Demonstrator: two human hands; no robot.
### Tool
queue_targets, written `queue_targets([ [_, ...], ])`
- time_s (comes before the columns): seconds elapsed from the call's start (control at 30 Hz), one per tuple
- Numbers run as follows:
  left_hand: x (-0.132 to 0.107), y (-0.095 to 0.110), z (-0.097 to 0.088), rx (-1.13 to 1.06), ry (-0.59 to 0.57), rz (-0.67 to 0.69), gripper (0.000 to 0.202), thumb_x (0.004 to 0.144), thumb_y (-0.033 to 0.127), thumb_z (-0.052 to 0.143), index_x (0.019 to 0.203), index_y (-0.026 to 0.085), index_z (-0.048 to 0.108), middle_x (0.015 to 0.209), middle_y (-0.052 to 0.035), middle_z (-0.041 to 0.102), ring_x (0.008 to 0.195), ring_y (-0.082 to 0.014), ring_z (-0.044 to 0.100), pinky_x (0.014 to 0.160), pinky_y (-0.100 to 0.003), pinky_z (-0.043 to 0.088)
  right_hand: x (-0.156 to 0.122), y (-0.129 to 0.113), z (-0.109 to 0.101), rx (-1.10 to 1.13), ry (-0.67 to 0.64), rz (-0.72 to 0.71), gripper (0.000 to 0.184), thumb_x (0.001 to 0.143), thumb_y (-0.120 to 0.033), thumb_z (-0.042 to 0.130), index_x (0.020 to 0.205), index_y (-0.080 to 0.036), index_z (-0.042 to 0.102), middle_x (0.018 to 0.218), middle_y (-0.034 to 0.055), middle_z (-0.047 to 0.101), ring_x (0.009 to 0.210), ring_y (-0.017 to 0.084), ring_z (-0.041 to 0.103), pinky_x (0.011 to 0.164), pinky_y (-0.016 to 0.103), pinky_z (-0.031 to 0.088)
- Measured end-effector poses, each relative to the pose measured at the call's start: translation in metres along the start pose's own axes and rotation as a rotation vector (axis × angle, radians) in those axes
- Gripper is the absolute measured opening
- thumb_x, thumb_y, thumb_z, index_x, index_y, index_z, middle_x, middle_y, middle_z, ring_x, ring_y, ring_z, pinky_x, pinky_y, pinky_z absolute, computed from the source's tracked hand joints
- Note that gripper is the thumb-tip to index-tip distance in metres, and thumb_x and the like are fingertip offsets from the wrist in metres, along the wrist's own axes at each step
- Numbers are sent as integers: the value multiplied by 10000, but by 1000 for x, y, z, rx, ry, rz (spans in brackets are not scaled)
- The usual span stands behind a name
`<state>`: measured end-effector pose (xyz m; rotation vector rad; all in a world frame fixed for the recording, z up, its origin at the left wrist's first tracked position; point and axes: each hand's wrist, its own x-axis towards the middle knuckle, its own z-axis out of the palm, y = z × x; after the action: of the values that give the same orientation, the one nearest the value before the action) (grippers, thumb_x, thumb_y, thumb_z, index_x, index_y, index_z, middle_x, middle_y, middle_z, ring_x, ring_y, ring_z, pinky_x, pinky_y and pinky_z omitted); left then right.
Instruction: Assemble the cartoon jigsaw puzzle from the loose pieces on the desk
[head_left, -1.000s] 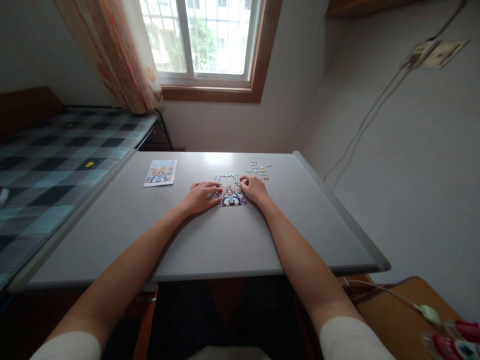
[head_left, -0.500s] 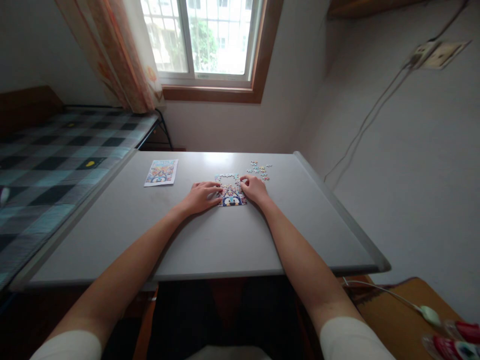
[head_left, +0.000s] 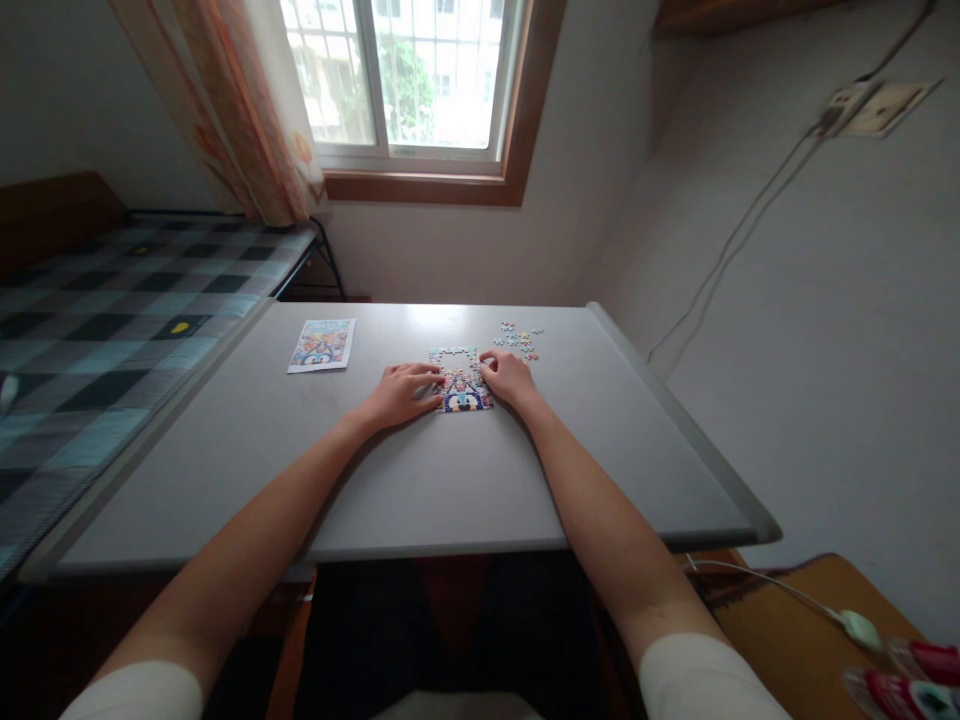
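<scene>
A partly assembled jigsaw puzzle [head_left: 463, 402] lies flat on the grey table, with a dark blue and white cartoon face along its near edge. Toward its far side a gap in the pieces shows the table. My left hand [head_left: 405, 392] rests at the puzzle's left edge, fingers apart and fingertips touching it. On the opposite edge is my right hand [head_left: 510, 378], thumb and index finger bent and a little apart against the border. Its other fingers are tucked underneath, mostly hidden. Several loose puzzle pieces [head_left: 513, 340] are scattered just beyond my right hand.
A printed reference picture [head_left: 322, 346] lies at the left of the table [head_left: 465, 480]. Beside the table stands a bed with a checked cover [head_left: 150, 290]. A wall with a hanging cable [head_left: 720, 262] borders the right. At lower right is a wooden stool [head_left: 810, 600].
</scene>
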<state>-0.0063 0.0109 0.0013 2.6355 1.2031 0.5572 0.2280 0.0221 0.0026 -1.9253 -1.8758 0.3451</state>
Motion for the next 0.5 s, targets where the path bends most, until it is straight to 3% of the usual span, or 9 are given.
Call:
queue_targets([
  [0.5, 0, 0, 0, -4, -6, 3, 371, 875, 488, 513, 1184, 331, 645, 1321, -12, 585, 1222, -245, 506, 1023, -430, 322, -1, -1, 0, -1, 7, -8, 292, 822, -272, 508, 1059, -249, 676, 915, 31, 714, 905, 205, 631, 894, 349, 411],
])
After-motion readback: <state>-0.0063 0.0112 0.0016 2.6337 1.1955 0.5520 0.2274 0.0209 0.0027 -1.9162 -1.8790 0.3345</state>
